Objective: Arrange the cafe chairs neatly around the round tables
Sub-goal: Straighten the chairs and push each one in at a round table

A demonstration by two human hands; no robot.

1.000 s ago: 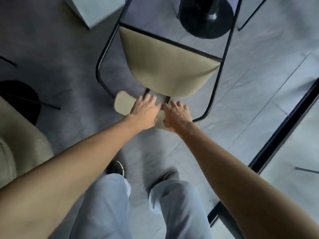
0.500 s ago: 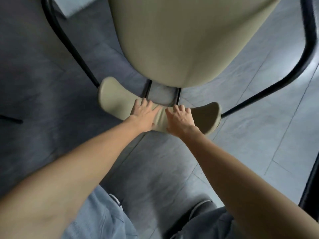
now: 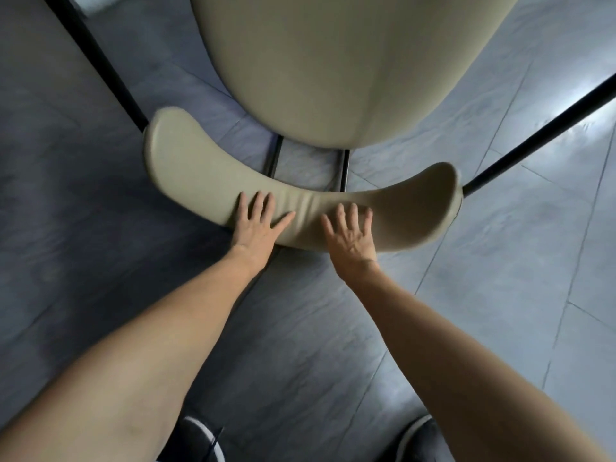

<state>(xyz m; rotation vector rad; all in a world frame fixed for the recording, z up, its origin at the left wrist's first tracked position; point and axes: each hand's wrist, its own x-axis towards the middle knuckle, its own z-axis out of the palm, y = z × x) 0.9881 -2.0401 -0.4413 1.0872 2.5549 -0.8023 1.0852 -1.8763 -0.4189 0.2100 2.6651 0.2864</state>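
A cafe chair fills the upper half of the view, seen from above and behind. Its beige padded seat [image 3: 333, 61] is at the top and its curved beige backrest [image 3: 200, 168] lies below it on two black uprights. My left hand [image 3: 258, 225] lies flat on the backrest's middle, fingers spread. My right hand [image 3: 350, 235] rests flat just to the right of it, fingers also apart. Neither hand wraps around the backrest. No round table is in view.
The chair's black metal frame runs diagonally at the upper left [image 3: 96, 58] and at the right [image 3: 533, 138]. Grey floor tiles [image 3: 500, 295] lie all around. My two dark shoes [image 3: 200, 438] show at the bottom edge.
The chair now looks larger and closer in the view. My hands have slid apart on the backrest and their fingers have spread. The table base and second chair have left the view.
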